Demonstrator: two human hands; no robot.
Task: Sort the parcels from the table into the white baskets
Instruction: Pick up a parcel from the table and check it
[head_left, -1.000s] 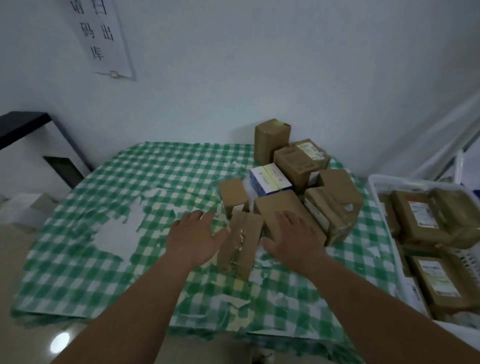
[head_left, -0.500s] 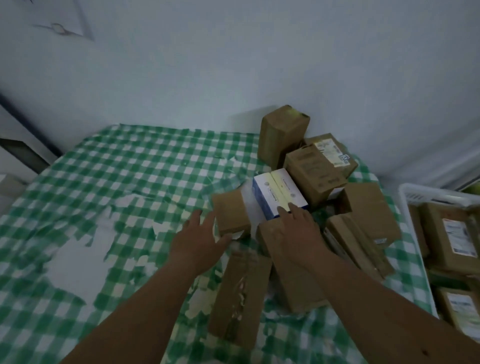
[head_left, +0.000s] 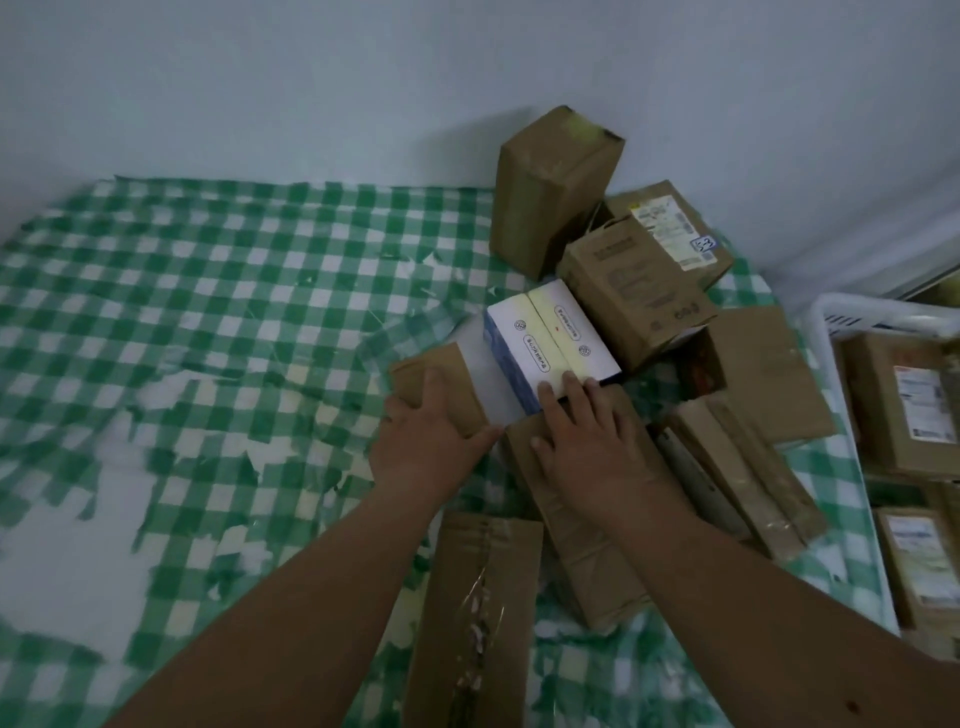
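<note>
Head view: both hands (head_left: 431, 441) (head_left: 587, 441) rest released on brown (head_left: 441, 387) and blue-white parcels (head_left: 550, 345).

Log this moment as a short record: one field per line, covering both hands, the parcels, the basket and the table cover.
left hand: rests on small brown parcel, fingers on its top, thumb toward the white box
right hand: flat over a brown parcel, fingertips on the white and blue box
upright parcel: stands at the back by the wall
nearest parcel: long brown box at the table's front edge
white basket: at right, brown parcels already inside
table cover: green checked cloth, print worn away in patches
</note>
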